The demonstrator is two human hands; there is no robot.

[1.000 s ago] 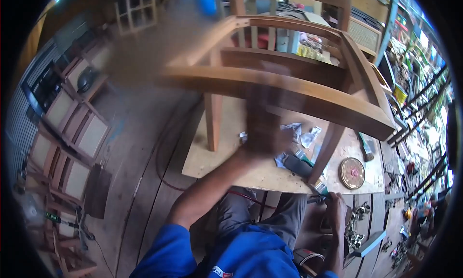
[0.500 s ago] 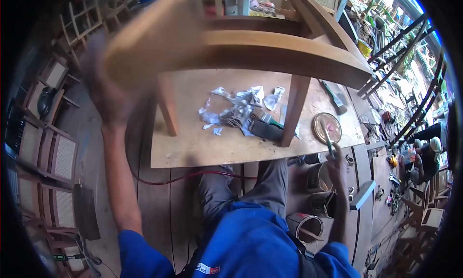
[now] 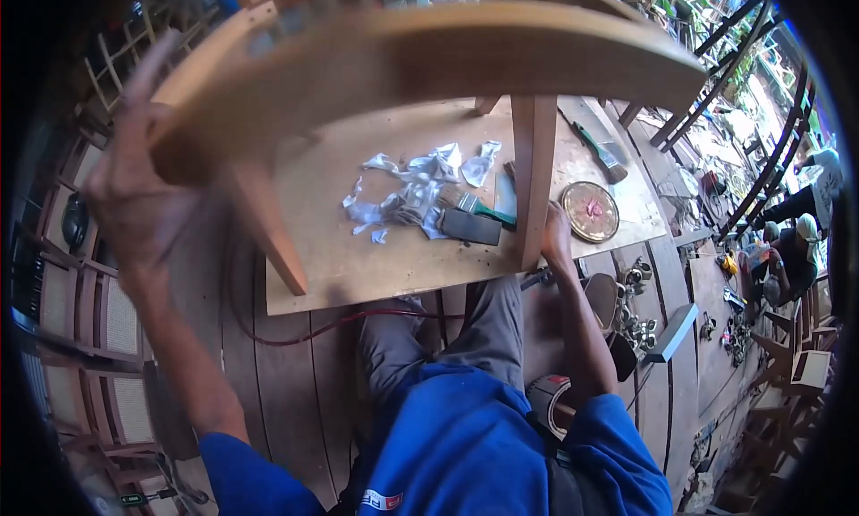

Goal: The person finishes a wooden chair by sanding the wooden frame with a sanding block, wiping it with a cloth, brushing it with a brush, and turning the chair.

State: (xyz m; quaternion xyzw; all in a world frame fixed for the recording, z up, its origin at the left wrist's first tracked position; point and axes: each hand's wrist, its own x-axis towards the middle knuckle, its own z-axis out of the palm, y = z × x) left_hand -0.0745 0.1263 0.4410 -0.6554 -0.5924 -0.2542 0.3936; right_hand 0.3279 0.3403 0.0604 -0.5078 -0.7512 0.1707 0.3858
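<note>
A wooden chair frame [image 3: 537, 55] with a curved, blurred front piece stands tilted over a board [image 3: 358, 279]. At its left end, my left hand [image 3: 139, 190] is closed around the wood, index finger stretched upward. My right hand [image 3: 557, 234] is curled beside the near right leg [image 3: 534, 172], which hides its fingertips and anything in them. Just right of that hand lies a round lid [image 3: 591, 212] with a reddish patch in it. Crumpled white rags [image 3: 420, 185], a green-handled brush [image 3: 483, 207] and a dark block [image 3: 470, 227] lie between the legs.
Another green-handled brush [image 3: 599, 154] lies at the board's right side. A red hose [image 3: 358, 319] crosses the floor before my knees. An open can [image 3: 548, 395] stands by my right side, near a grey bar [image 3: 673, 333]. Chairs [image 3: 121, 315] line the left; other people [image 3: 792, 257] are at far right.
My right hand has moved left from the lid, where it held a green-handled brush, to the chair leg. The chair frame has shifted and tilted toward me, with my left hand on it.
</note>
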